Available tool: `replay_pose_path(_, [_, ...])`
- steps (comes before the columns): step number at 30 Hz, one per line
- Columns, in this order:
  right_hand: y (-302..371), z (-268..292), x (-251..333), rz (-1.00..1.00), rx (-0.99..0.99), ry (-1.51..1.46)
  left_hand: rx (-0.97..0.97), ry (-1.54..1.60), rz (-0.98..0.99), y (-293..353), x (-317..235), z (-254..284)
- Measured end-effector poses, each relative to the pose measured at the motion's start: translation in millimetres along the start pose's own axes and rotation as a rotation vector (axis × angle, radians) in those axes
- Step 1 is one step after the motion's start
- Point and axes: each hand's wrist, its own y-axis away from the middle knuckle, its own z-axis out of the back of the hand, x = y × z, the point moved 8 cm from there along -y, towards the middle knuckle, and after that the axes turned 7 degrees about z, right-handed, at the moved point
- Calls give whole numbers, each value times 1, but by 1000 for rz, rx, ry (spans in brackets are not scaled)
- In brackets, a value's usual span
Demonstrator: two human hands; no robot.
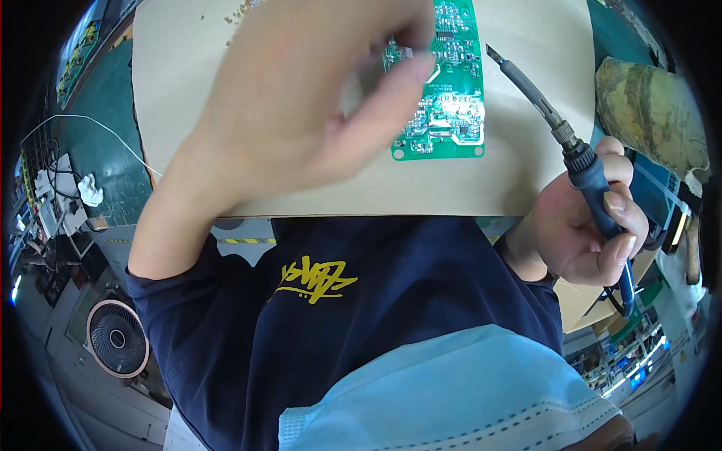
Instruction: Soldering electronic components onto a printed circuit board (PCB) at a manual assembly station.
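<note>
My left hand (323,98) is over the left side of a green circuit board (461,75), somewhat blurred. Its thumb and forefinger bend toward each other in a pinch by the board's components; whatever lies between the tips is hidden. In my right hand (587,218) a blue-handled soldering iron (590,184) is gripped, fingers wrapped round the handle. The iron's dark tip points up and left, a short way right of the board and apart from it. Lying flat on a tan work sheet (541,120), the board carries many small parts and shiny solder areas.
Small brown bits (239,13) lie on the sheet's far left. A thin white wire (94,116) runs from the left toward my left forearm. At the right stands a worn, yellowish cylinder (650,113). Crumpled white tissue (90,191) and a fan (118,338) are on the left.
</note>
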Motion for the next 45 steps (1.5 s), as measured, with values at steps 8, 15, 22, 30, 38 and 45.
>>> replay_pose_path(8, [2, -6, -1, 3, -22, 35, -205, 158, 60, -6, 35, 2])
replay_pose_path(15, [-2, -12, -3, 17, 49, 97, -314, 117, -112, -7, 29, 0])
replay_pose_path(22, [-2, -15, -5, 23, 44, 127, -283, 113, -98, -6, 33, -4])
replay_pose_path(30, [-3, -16, -7, 14, 63, 114, -295, 110, -150, -8, 33, -7])
replay_pose_path(38, [-3, -14, -7, -4, 71, 137, -295, 118, -192, -9, 33, -7])
replay_pose_path(45, [0, -14, -7, -24, 54, 120, -312, 127, -226, -11, 30, -9])
